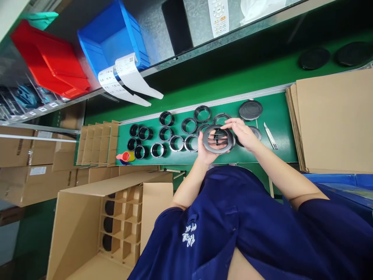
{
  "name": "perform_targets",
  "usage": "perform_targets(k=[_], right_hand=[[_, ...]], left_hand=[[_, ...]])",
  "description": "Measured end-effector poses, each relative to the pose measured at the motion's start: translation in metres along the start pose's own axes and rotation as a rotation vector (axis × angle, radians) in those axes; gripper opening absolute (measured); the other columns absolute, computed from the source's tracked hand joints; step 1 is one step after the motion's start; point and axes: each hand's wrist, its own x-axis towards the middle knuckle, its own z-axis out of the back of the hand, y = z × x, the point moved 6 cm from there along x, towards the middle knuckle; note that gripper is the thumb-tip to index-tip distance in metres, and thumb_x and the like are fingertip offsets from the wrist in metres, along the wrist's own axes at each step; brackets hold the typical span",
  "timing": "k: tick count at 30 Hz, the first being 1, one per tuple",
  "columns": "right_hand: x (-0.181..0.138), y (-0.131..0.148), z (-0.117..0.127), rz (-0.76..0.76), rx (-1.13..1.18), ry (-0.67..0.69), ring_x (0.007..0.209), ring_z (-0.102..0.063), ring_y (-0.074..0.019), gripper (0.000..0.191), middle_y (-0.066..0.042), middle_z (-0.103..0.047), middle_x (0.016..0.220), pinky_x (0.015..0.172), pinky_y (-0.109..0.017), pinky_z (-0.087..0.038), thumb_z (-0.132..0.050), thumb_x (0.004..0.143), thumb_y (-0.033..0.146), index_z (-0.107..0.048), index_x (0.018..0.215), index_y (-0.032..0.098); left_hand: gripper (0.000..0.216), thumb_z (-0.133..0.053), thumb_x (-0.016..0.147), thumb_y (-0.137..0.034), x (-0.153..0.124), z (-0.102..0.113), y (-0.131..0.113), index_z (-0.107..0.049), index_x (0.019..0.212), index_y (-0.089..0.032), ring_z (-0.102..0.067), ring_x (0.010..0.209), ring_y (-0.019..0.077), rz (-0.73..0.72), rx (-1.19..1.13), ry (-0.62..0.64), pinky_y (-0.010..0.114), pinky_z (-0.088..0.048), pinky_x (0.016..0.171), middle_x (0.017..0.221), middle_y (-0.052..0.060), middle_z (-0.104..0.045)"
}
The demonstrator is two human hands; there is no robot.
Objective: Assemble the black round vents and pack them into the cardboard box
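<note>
My left hand point(206, 152) is wrapped round the lower left of a black ring-shaped part point(207, 140) with a broad flat rim, held up above the bench. Thin bars and a dark central piece show through its opening, with some fingers behind. My right hand point(242, 133) has its fingertips on the upper right of that rim; its thumb is partly hidden. Short black cylindrical rings point(166, 133) stand in loose groups on the green bench, left of and behind my hands. A dark round disc point(250, 110) lies beyond my right hand, and another grey disc point(256, 133) is partly covered by it.
A utility knife point(271, 136) lies on the right of the bench, near stacked cardboard sheets point(335, 124). Cardboard dividers point(97, 144) stand at the left end. Below is an open carton point(78, 217). Overhead, a shelf bears a blue bin point(116, 39) and a red bin point(49, 58).
</note>
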Motion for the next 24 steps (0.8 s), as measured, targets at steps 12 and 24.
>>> perform_targets(k=[12, 24], right_hand=[[-0.045, -0.024, -0.065, 0.183, -0.461, 0.276, 0.157, -0.021, -0.0433, 0.084, -0.02, -0.03, 0.17, 0.125, -0.067, -0.028, -0.06, 0.094, 0.071, -0.051, 0.159, 0.019], [0.079, -0.11, -0.068, -0.075, -0.762, 0.164, 0.15, -0.029, -0.0514, 0.115, -0.029, -0.025, 0.167, 0.124, -0.069, -0.021, -0.077, 0.078, 0.066, -0.031, 0.167, 0.01]], left_hand=[[0.069, -0.042, 0.1, -0.073, 0.009, 0.041, 0.023, -0.071, 0.128, -0.017, -0.07, 0.12, 0.0339, 0.108, -0.077, -0.174, 0.054, -0.054, 0.11, 0.117, 0.014, -0.078], [0.07, -0.043, 0.1, -0.073, 0.014, 0.084, -0.008, -0.052, 0.151, -0.026, -0.066, 0.129, 0.0356, 0.102, -0.013, -0.259, 0.063, -0.045, 0.115, 0.142, 0.021, -0.065]])
